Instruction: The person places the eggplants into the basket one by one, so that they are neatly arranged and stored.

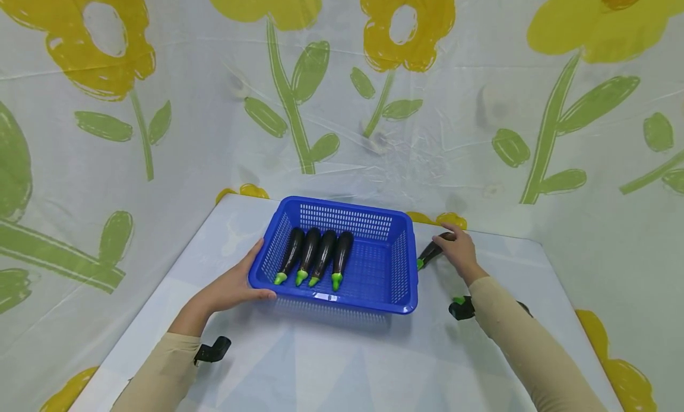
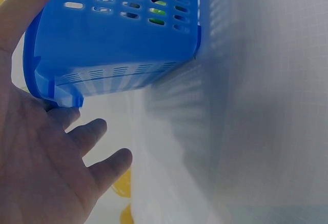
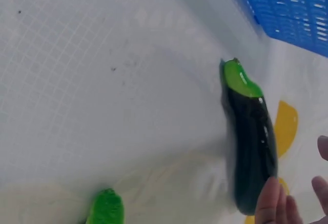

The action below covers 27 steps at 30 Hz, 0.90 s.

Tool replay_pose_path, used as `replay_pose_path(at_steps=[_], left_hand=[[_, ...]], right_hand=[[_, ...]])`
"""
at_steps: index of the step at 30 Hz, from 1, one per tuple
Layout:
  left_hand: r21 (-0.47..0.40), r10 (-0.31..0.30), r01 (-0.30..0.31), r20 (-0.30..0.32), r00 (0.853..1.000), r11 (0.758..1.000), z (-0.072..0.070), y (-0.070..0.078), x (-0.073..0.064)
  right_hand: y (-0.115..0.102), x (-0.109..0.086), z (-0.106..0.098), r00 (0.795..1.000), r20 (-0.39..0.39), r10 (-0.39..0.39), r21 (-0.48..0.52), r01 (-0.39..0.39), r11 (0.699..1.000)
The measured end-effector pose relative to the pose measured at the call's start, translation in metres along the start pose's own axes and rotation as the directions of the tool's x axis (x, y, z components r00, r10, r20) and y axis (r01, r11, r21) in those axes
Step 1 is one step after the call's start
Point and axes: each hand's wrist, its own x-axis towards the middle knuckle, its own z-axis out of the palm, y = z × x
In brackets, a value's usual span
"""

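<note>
A blue plastic basket (image 1: 342, 305) sits on the table with several dark eggplants (image 1: 342, 257) side by side in its left half, green stem ends toward the front. My left hand (image 1: 235, 287) rests against the basket's left front corner, thumb at the front and fingers spread along the left side; in the left wrist view its fingertips reach out straight beneath the rim. To the right of the basket lies another eggplant (image 3: 251, 147) on the table. My right hand (image 1: 456, 252) is at its far end, fingertips (image 3: 268, 201) overlapping that end, fingers spread.
A green stem end (image 3: 106, 208) of a further eggplant shows beneath my right forearm, the rest largely hidden. Dark wrist cameras (image 1: 214, 349) sit on both sleeves. Behind the table (image 1: 320, 364) hangs a flower-printed curtain (image 1: 454, 133).
</note>
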Motion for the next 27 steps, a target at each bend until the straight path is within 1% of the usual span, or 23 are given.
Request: replay_pose_path(at_steps=[5, 10, 15, 22, 27], left_hand=[[-0.012, 0.004, -0.004, 0.000, 1.000, 1.000, 0.001, 0.000, 0.000], [-0.025, 0.009, -0.009, -0.002, 1.000, 1.000, 0.000, 0.000, 0.000], [-0.026, 0.008, -0.008, 0.000, 1.000, 1.000, 0.000, 0.001, -0.001], [-0.022, 0.010, -0.010, -0.003, 1.000, 1.000, 0.000, 0.000, 0.000], [-0.020, 0.008, -0.008, -0.004, 1.000, 1.000, 0.000, -0.002, 0.001]], right_hand=[[0.007, 0.002, 0.001, 0.998, -0.005, 0.065, -0.052, -0.066, 0.996], [0.012, 0.003, 0.002, 0.995, 0.016, 0.102, -0.068, -0.100, 0.993], [0.017, 0.007, 0.004, 0.990, 0.029, 0.135, -0.064, -0.133, 0.989], [0.022, 0.015, 0.009, 0.985, 0.066, 0.157, -0.020, -0.156, 0.988], [0.024, 0.018, 0.013, 0.983, 0.069, 0.168, -0.032, -0.166, 0.986]])
